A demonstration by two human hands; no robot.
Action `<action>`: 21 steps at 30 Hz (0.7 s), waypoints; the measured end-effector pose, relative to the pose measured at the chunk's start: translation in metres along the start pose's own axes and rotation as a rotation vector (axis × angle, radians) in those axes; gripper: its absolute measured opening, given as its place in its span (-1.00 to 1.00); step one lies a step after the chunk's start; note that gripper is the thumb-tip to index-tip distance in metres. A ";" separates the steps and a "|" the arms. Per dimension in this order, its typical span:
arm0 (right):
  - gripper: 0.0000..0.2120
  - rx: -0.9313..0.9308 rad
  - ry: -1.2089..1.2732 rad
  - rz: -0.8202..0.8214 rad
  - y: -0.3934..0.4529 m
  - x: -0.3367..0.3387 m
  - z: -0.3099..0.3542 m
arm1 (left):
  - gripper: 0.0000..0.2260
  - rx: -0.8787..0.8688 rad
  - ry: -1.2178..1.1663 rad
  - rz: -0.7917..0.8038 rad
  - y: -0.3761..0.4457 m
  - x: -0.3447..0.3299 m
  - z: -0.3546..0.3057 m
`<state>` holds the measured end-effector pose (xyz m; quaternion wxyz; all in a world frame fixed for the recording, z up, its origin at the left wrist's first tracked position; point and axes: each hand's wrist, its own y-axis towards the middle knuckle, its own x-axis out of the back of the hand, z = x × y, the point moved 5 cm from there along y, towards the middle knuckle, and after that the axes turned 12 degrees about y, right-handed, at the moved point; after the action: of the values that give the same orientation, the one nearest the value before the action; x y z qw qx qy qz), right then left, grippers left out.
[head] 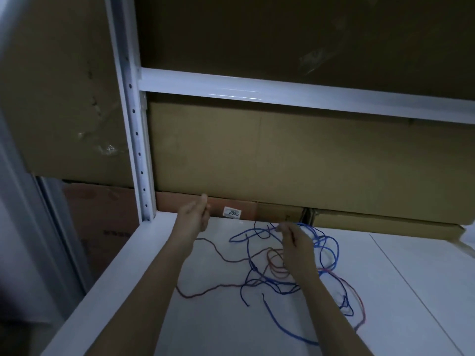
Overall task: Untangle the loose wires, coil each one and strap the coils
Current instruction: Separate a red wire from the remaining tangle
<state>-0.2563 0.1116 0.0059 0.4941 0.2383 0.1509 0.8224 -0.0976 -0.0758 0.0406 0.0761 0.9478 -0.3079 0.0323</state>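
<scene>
1. Nearest, the tangle of blue and red wires (288,268) lies on the white shelf (144,291), bare board left of it up to the front edge
2. The right hand (295,242) pinches a blue strand over the tangle; the left hand (195,214), beyond-left, looks loosely curled, grasp unclear
3. Behind the tangle, a cardboard box (257,160) and a label (232,212) reading 3055

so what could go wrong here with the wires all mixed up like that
1. The thin blue wire and thin red wire cross many times on the white shelf surface; pulling one hard may tighten the knot.
2. The right hand seems to lift strands near the pile's back, so the rest may drag along.
3. The left hand appears to hold nothing, leaving the pile unanchored.
</scene>
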 end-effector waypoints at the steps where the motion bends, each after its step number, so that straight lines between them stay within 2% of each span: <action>1: -0.77 0.016 -0.024 -0.052 0.005 0.003 0.003 | -0.61 0.030 -0.008 0.083 -0.002 -0.003 0.003; 4: -0.71 0.051 -0.131 -0.179 0.015 0.010 0.006 | -0.53 0.099 -0.005 0.353 -0.016 -0.016 0.008; 6: -0.68 0.016 -0.222 -0.172 0.021 0.010 0.002 | -0.53 0.147 -0.005 0.468 -0.025 -0.023 0.010; 9: -0.66 -0.019 -0.400 -0.021 0.024 0.003 -0.007 | -0.61 0.203 -0.160 0.590 -0.035 -0.031 0.008; 12: -0.67 0.070 -0.662 0.157 0.015 -0.009 -0.010 | -0.65 0.189 -0.468 0.664 -0.040 -0.039 -0.006; 14: -0.70 0.158 -0.770 0.263 0.002 -0.017 -0.010 | -0.67 0.139 -0.658 0.630 -0.039 -0.042 -0.018; 17: -0.81 0.292 -0.850 0.437 -0.016 -0.027 0.000 | -0.72 0.089 -0.776 0.450 -0.030 -0.047 -0.027; 18: -0.83 0.390 -0.868 0.456 -0.024 -0.027 0.007 | -0.72 0.073 -0.759 0.376 -0.026 -0.049 -0.028; 21: -0.59 0.577 -0.764 0.503 -0.040 -0.026 0.024 | -0.76 -0.002 -0.553 0.153 -0.016 -0.055 -0.028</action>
<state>-0.2035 0.1080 0.0001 0.2163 0.6751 0.1185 0.6952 -0.1335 -0.0268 0.0607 -0.0126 0.8947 -0.3874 -0.2221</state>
